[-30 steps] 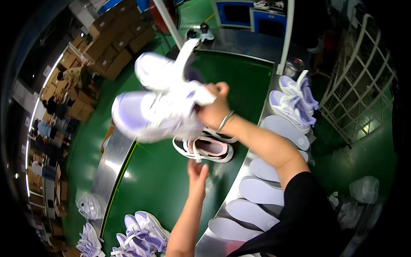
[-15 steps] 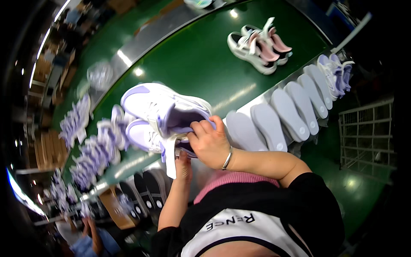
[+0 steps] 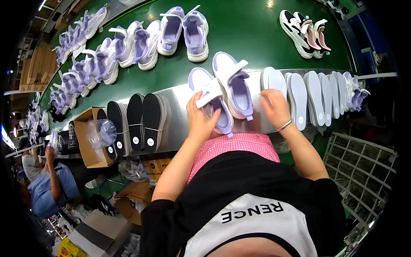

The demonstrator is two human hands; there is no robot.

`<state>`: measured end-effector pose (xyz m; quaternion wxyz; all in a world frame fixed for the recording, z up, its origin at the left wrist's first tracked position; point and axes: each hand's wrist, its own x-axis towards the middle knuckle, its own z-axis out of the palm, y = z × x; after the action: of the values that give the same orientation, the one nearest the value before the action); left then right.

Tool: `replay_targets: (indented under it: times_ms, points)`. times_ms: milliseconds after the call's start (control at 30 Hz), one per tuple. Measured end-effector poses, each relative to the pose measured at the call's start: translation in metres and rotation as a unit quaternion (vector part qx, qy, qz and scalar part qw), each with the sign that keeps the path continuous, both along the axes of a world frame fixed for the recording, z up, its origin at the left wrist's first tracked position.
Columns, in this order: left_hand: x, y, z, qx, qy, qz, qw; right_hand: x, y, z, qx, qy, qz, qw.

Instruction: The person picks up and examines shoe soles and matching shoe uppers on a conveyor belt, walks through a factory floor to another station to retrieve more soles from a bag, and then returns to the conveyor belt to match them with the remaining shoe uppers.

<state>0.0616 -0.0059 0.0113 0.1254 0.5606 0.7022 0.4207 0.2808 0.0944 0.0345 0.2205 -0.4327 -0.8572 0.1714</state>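
Note:
Two white and lilac sneakers stand side by side in front of me, toes pointing away. My left hand [image 3: 201,119] grips the left sneaker [image 3: 204,81], with the thumb at its opening and the fingers along its outer side. Beside it, the right sneaker [image 3: 239,92] has its tongue pulled up and a pale insole showing inside; no hand is on it. My right hand [image 3: 277,110] is to the right of the shoes, fingers slightly apart, at the heel end of the nearest light grey insoles [image 3: 274,79]. Whether its fingertips touch them I cannot tell.
More grey insoles [image 3: 314,96] line the metal edge [image 3: 182,100] rightward. Black insole bundles [image 3: 152,120] and a cardboard box [image 3: 92,147] lie left. Lilac sneakers [image 3: 195,36] fill the green belt [image 3: 244,30]; black-and-pink sneakers [image 3: 302,36] stand far right. Another person [image 3: 53,184] works at left.
Both hands were on the shoe pair, held above the table. Now the pair stands lower and closer; my right hand has let go and moved right to the insoles. The view has shifted.

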Motion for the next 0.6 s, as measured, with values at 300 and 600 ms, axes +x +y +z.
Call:
replay_targets:
  times_ms: [300, 600]
  points:
    - [-0.044, 0.059, -0.01, -0.181, -0.381, -0.001, 0.907, 0.042, 0.007, -0.038, -0.095, -0.24, -0.218, 0.941]
    - [-0.06, 0.043, -0.028, -0.182, -0.525, -0.109, 0.824, 0.053, 0.008, -0.015, -0.013, -0.023, -0.218, 0.976]
